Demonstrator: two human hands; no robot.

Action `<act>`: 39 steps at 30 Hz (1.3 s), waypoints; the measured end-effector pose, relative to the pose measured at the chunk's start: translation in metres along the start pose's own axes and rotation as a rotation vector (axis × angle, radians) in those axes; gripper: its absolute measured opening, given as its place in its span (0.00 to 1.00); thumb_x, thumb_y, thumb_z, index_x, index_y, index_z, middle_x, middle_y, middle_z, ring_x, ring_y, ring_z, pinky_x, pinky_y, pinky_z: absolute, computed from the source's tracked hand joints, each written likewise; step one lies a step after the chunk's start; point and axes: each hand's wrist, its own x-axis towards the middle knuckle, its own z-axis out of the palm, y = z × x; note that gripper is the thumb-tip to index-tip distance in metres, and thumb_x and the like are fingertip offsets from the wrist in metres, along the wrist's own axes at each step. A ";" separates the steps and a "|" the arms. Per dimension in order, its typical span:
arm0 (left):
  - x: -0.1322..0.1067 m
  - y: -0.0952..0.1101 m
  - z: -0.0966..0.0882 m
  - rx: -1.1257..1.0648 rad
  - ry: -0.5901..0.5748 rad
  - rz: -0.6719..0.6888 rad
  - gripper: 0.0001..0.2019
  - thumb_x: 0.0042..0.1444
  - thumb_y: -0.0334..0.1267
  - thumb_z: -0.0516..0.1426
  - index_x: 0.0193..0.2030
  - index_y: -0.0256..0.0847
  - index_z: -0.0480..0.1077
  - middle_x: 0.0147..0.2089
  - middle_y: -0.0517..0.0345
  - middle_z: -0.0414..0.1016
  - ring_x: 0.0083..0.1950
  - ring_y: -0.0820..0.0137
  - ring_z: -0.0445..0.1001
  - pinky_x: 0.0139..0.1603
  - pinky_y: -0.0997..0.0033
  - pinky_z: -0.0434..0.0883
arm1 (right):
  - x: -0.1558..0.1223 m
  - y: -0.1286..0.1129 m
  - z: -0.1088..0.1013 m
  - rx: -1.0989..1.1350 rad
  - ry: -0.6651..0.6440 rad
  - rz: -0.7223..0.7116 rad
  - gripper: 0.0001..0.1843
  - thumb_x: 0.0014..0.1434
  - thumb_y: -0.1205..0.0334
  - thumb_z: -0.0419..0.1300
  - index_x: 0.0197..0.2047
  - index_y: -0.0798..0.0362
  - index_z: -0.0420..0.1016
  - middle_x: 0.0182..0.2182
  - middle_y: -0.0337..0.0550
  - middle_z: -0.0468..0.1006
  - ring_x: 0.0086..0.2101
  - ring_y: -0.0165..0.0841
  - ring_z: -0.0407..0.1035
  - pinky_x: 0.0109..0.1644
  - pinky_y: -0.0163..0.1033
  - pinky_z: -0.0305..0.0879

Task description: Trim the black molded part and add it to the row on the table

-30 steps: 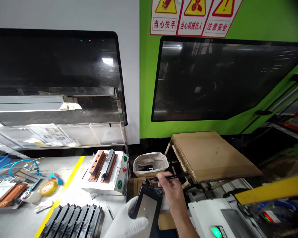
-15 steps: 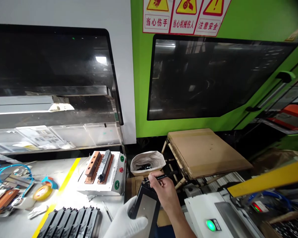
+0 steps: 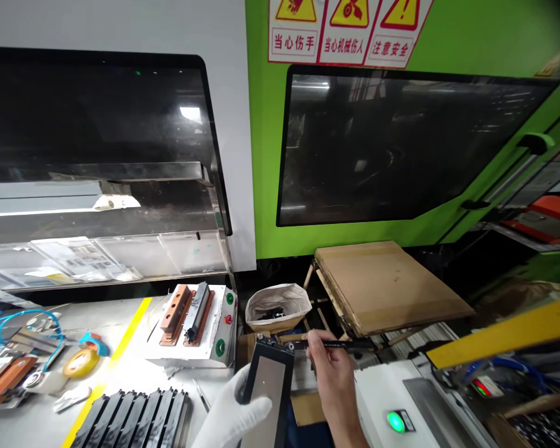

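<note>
My left hand [image 3: 233, 414], in a white glove, grips a flat black rectangular part with a grey face [image 3: 267, 384], held upright near the bottom centre. My bare right hand [image 3: 333, 373] pinches a thin black tool [image 3: 338, 343] that lies roughly level. The tool's left tip touches the top right corner of the part. Both hands hover over the gap between the steel workbench [image 3: 121, 373] and a white machine [image 3: 387, 392].
A lined bin of black scraps [image 3: 279, 306] stands behind the part. A white fixture with copper blocks [image 3: 191, 323] sits left of it. Black parts in a row [image 3: 135, 420], yellow tape roll [image 3: 78, 362], cardboard sheet [image 3: 387, 286], green-lit button [image 3: 396, 422], green machine [image 3: 448, 37] behind.
My right hand has shifted right and down, swinging the tool from slanted to nearly level. My left hand has raised the part a little.
</note>
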 end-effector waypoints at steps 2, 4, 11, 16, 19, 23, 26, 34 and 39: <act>0.003 -0.004 -0.003 -0.004 0.014 -0.008 0.29 0.42 0.44 0.71 0.54 0.45 0.78 0.53 0.49 0.85 0.60 0.44 0.77 0.64 0.50 0.74 | -0.004 0.004 -0.006 0.004 0.015 -0.005 0.26 0.64 0.36 0.57 0.35 0.52 0.75 0.24 0.37 0.67 0.27 0.32 0.61 0.31 0.36 0.60; 0.006 -0.009 -0.004 -0.018 0.019 -0.015 0.30 0.41 0.47 0.72 0.54 0.43 0.78 0.52 0.46 0.85 0.59 0.43 0.78 0.63 0.49 0.75 | -0.006 0.006 -0.009 0.011 0.036 -0.015 0.25 0.64 0.36 0.58 0.35 0.52 0.76 0.24 0.37 0.68 0.28 0.32 0.63 0.32 0.36 0.62; 0.006 -0.006 0.005 -0.264 0.145 -0.027 0.32 0.44 0.52 0.72 0.55 0.41 0.75 0.50 0.46 0.85 0.55 0.49 0.81 0.56 0.54 0.78 | -0.022 0.009 -0.015 0.037 0.041 -0.143 0.19 0.64 0.44 0.62 0.38 0.52 0.81 0.31 0.45 0.80 0.32 0.37 0.74 0.35 0.37 0.72; 0.010 0.009 0.007 -0.575 0.153 0.000 0.31 0.55 0.46 0.67 0.65 0.54 0.66 0.53 0.54 0.83 0.51 0.62 0.82 0.51 0.63 0.80 | -0.062 0.021 -0.024 -0.047 -0.044 -0.439 0.03 0.62 0.61 0.65 0.39 0.47 0.82 0.43 0.49 0.84 0.44 0.42 0.79 0.45 0.41 0.78; 0.016 0.012 0.003 -0.575 0.244 0.002 0.31 0.54 0.44 0.68 0.64 0.53 0.67 0.50 0.55 0.83 0.46 0.64 0.83 0.47 0.64 0.82 | -0.076 0.027 -0.026 -0.089 0.006 -0.563 0.06 0.62 0.66 0.65 0.41 0.46 0.80 0.37 0.47 0.84 0.42 0.41 0.79 0.44 0.41 0.78; 0.019 0.017 0.001 -0.561 0.276 0.027 0.28 0.53 0.43 0.69 0.61 0.49 0.71 0.48 0.54 0.83 0.43 0.64 0.83 0.43 0.64 0.83 | -0.075 0.029 -0.026 -0.177 -0.081 -0.722 0.13 0.60 0.71 0.65 0.46 0.46 0.78 0.34 0.43 0.83 0.42 0.40 0.78 0.44 0.41 0.80; 0.017 0.019 0.003 -0.541 0.264 0.057 0.30 0.54 0.43 0.68 0.63 0.52 0.69 0.50 0.54 0.83 0.45 0.63 0.83 0.42 0.65 0.83 | -0.073 0.028 -0.025 -0.202 -0.103 -0.737 0.15 0.61 0.72 0.65 0.48 0.46 0.76 0.36 0.43 0.83 0.42 0.40 0.78 0.46 0.43 0.79; 0.015 0.018 0.005 -0.572 0.257 0.051 0.29 0.53 0.44 0.69 0.62 0.50 0.69 0.48 0.54 0.83 0.44 0.64 0.84 0.41 0.69 0.82 | -0.076 0.023 -0.030 -0.283 -0.116 -0.766 0.11 0.61 0.72 0.63 0.44 0.47 0.74 0.32 0.42 0.82 0.41 0.39 0.78 0.44 0.42 0.79; 0.012 0.022 0.009 -0.622 0.210 0.078 0.27 0.55 0.44 0.68 0.60 0.48 0.69 0.43 0.56 0.83 0.44 0.65 0.84 0.45 0.70 0.80 | -0.081 0.015 -0.022 -0.327 -0.267 -0.833 0.13 0.60 0.67 0.68 0.47 0.45 0.77 0.36 0.41 0.86 0.45 0.41 0.79 0.48 0.44 0.79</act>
